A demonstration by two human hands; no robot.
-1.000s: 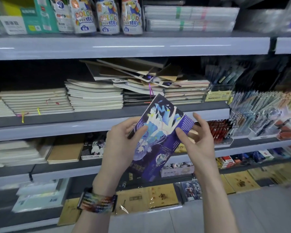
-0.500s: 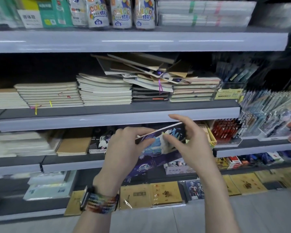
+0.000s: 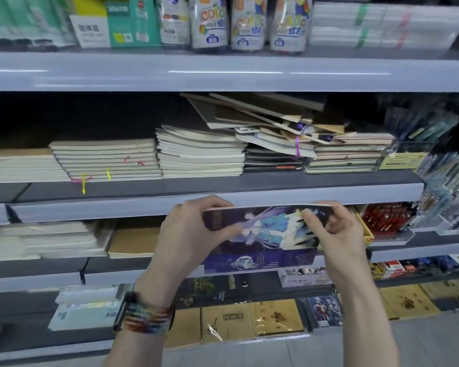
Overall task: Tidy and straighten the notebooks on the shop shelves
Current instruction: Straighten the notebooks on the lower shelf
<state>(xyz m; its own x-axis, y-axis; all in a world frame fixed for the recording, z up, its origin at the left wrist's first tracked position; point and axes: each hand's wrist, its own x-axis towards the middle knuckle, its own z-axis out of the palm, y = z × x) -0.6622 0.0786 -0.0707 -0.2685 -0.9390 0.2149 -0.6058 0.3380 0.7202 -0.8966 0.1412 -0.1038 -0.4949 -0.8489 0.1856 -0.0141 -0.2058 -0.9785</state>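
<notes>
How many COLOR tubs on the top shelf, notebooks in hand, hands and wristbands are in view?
COLOR tubs: 4
notebook in hand: 1
hands: 2 (left hand, right hand, both gripping it)
wristband: 1
Total: 8

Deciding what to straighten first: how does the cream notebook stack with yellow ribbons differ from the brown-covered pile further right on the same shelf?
The cream stack lies flat with edges roughly aligned; the brown-covered pile is fanned and tilted at mixed angles. The cream stack rests directly on the middle shelf; the brown-covered pile sits atop other stacks. Both share that shelf.
</notes>
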